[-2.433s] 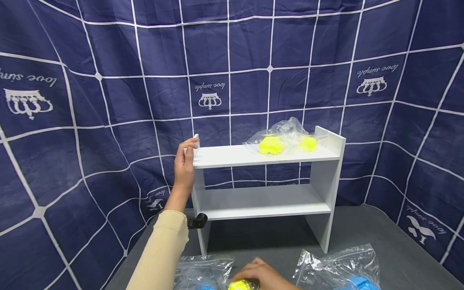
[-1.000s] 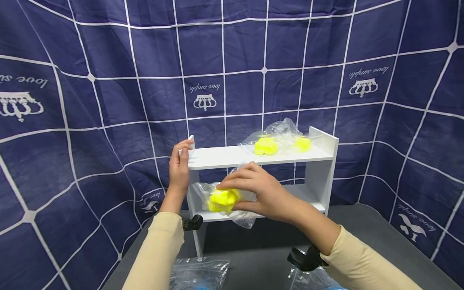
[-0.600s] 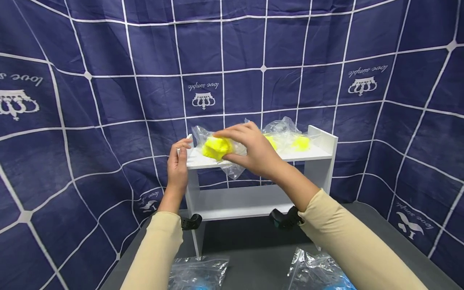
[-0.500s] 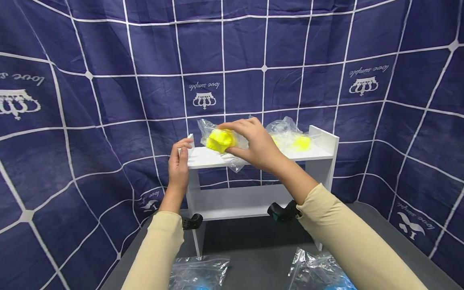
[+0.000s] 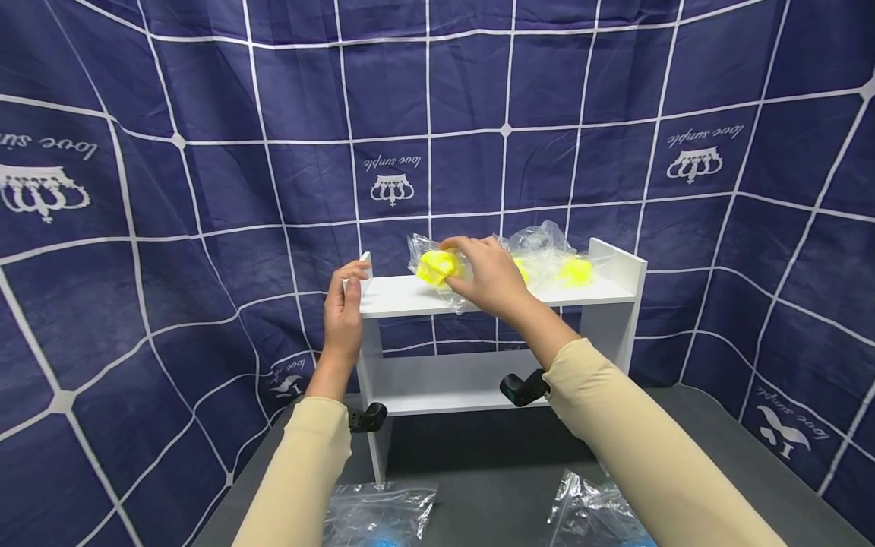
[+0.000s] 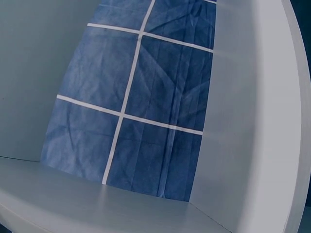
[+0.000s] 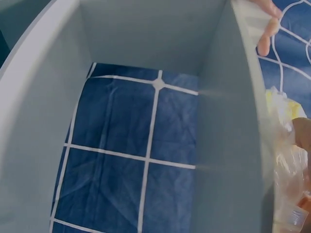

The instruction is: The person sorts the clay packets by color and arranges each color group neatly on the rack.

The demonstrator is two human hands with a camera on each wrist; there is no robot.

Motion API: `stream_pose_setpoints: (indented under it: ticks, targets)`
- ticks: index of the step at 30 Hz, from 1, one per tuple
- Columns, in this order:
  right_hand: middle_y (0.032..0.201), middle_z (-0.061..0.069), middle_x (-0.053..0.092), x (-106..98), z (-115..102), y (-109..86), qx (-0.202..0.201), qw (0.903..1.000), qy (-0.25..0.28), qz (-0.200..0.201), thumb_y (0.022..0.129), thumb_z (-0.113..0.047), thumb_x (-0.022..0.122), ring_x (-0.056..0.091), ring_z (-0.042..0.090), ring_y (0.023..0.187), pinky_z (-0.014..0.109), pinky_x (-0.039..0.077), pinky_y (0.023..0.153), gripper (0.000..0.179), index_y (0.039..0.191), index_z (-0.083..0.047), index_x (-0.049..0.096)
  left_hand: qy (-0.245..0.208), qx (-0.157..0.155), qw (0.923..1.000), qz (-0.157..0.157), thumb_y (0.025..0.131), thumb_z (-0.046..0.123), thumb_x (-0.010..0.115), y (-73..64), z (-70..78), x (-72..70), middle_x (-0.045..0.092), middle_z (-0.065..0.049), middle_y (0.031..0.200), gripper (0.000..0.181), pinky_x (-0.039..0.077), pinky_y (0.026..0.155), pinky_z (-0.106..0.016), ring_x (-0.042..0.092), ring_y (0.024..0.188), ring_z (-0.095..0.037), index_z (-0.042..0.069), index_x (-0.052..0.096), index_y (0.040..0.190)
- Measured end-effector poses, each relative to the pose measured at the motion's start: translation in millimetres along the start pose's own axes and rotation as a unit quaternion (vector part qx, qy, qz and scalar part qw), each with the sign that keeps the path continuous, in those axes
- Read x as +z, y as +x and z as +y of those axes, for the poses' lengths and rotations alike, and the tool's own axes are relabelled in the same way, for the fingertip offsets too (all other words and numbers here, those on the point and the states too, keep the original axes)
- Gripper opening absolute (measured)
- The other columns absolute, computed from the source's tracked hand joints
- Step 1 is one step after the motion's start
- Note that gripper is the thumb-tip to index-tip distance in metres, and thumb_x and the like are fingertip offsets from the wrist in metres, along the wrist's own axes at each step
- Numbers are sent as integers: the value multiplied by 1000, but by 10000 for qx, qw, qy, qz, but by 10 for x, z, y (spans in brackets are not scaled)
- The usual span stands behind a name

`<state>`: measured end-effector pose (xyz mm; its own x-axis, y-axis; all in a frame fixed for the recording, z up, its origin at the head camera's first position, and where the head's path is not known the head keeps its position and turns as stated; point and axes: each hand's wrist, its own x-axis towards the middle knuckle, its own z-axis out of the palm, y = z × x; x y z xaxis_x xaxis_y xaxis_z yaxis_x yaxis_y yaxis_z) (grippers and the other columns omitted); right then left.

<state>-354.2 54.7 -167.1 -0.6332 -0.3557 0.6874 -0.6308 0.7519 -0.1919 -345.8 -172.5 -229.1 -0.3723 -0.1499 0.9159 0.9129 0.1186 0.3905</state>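
My left hand [image 5: 345, 313] grips the upper left side panel of a white two-tier shelf [image 5: 393, 298], fingers over its edge. Over the left half of the top board, my right hand [image 5: 494, 277] pinches a clear plastic bag with a bright yellow lump [image 5: 436, 267] inside, between thumb and fingers. Loose plastic hangs down near the board's front edge. In the right wrist view the crinkled bag [image 7: 287, 165] shows beside the board, and left-hand fingertips [image 7: 265, 40] show at the top. The left wrist view shows only the shelf's inside [image 6: 235, 116] and the curtain behind.
Farther right on the top board lies more clear plastic [image 5: 540, 241] with yellow lumps [image 5: 576, 271], one partly behind my right hand. Two zip bags [image 5: 383, 509] with blue contents lie on the dark table in front. A blue checked curtain [image 5: 465, 83] hangs behind.
My right hand has lifted the bagged yellow lump from the table between the zip bags up to the top board, then shifted it slightly right. My left hand keeps its grip on the panel.
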Motion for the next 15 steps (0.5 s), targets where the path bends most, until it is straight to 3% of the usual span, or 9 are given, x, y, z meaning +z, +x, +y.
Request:
stream_pose_setpoints:
  ticks: [5,12,15]
  targets:
    - [128,0,64,39,55,-12,184,9992,73,-347,86,-27,69,54,27,114,42,45,94,44,128,-20,58,27,10,10000,-5,98,-1,35,0,-4,5,51,-38,119,20,33,106,-25,46,121,-42,-18,45,98]
    - [132,2,61,86,85,-18,137,9993,123,-339,89,-30,66,52,28,120,43,42,101,44,131,-19,57,-16,114,9999,45,101,10,37,-3,-330,-61,55,-28,119,24,33,109,-29,51,123,-24,-12,48,99]
    - [139,5,55,86,88,-27,48,9996,163,-238,90,-30,64,48,30,129,46,37,108,46,134,-18,55,-48,85,9999,22,100,5,36,-1,-277,-49,54,-31,120,21,33,109,-29,49,123,-30,-13,47,99]
